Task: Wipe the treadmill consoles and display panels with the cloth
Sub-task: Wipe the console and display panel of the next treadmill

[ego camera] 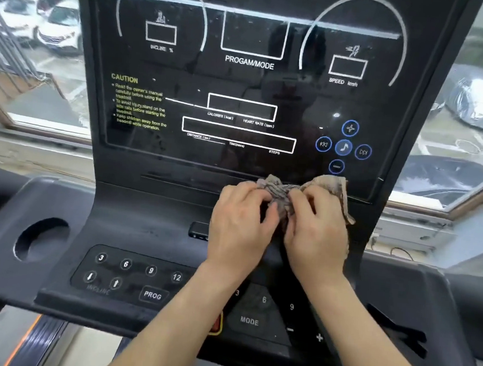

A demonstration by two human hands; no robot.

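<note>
Both our left hand [238,223] and right hand [315,230] clench the bunched cloth [315,189] at the lower edge of the display panel [243,81]; so wadded, it would likely skip streaks or press the console [143,226] keys.

1. Both hands, left [239,223] and right [316,233], bunch a cloth [306,194] at the display's [242,95] bottom edge.
2. A cup hole [41,238] sits at 8 o'clock of the hands.
</note>
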